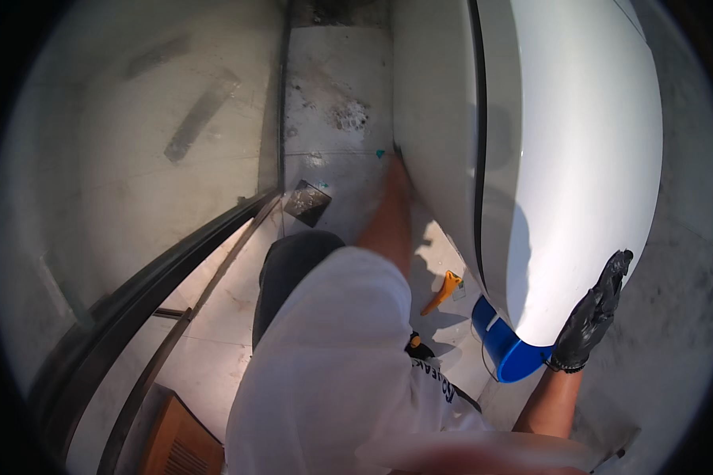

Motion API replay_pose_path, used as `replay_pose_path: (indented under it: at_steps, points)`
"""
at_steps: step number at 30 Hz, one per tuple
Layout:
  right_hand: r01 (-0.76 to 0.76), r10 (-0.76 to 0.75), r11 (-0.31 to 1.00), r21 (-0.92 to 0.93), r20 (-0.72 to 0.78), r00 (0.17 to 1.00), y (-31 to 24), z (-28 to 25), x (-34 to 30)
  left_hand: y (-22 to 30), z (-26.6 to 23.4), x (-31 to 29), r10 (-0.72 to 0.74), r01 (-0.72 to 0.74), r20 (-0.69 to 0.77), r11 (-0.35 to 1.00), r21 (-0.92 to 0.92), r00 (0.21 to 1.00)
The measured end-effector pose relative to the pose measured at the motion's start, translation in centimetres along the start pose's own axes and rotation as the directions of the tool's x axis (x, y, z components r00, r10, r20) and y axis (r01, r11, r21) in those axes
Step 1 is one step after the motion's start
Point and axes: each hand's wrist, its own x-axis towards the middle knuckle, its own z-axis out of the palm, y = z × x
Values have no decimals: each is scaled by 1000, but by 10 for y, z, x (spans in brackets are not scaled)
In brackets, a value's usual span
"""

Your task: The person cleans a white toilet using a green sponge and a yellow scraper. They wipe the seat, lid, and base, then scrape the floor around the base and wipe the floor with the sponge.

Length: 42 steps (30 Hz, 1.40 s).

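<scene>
A large, glossy white curved body (586, 158) with a black seam stands in front of me on the right. My right hand (590, 317), in a black glove, lies along its lower right edge with the fingers stretched out. I see nothing held in that hand. My left forearm (388, 210) reaches forward to the left side of the white body. Beyond the wrist, the left hand is hidden behind the body's edge, so its fingers do not show. Below the white body is a blue bucket (519, 360) with a wire handle, close to my right wrist.
An orange-handled tool (442, 293) lies on the pale tiled floor left of the bucket. A glass panel (158, 158) with a dark frame (158, 293) closes off the left. A dark square (307, 203) lies on the floor ahead. A wooden piece (184, 439) stands at lower left.
</scene>
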Motion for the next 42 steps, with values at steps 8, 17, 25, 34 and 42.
replay_pose_path:
  at_steps: [8,17,25,34,42]
  points:
    - [-9,10,999,35,-52,999,-3,0,0,47,26,-27,-20,11,49,986,169,999]
    - [80,-89,994,-71,-135,987,1,-5,-2,24,68,-203,279,-280,163,960,-17,946]
    - [-4,-26,987,-159,-186,982,6,-2,-7,44,78,-218,172,-237,394,964,122,903]
    - [-28,4,991,-132,-183,983,7,-1,-9,55,89,-253,488,-635,486,747,198,725]
    - [-44,30,993,-107,-130,991,4,-6,-9,192,193,-162,348,-671,640,644,367,685]
